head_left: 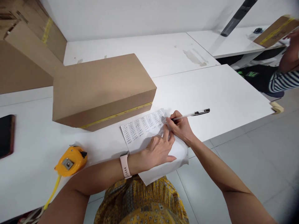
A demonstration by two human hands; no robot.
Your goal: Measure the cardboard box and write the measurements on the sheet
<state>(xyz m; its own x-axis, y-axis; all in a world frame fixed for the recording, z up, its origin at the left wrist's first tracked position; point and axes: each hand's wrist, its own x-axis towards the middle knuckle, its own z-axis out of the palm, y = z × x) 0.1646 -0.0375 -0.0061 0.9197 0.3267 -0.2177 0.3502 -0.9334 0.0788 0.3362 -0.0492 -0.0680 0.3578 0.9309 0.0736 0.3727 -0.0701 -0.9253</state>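
On my feed the landmark is the closed cardboard box (100, 90) lying on the white table (221, 93), a yellow strip running along its near face. Just in front of the box's right-hand corner lies a sheet of paper (140, 132), its upper part filled with rows of small handwritten figures, too small for me to read. The sheet's near end hangs past the table edge.

The right hand (181, 127) is closed around a pen (190, 115) in a writing grip. The tip touches the sheet at the end of the written rows nearest the box, and the capped end points away to the right. The left hand (158, 151), with a pink watch (125, 164) on its wrist, lies open and palm-down on the sheet just beside the pen hand. I judge it pins the overhanging paper so it will not slide under the pen.

In front of the box and to the left sits a yellow tape measure (71, 160), its blade trailing off the table's near edge. Farther left of the box, a dark phone (6, 135) lies flat. Well to the right of the box, a co-worker's striped sleeve (283, 80) shows by another table.
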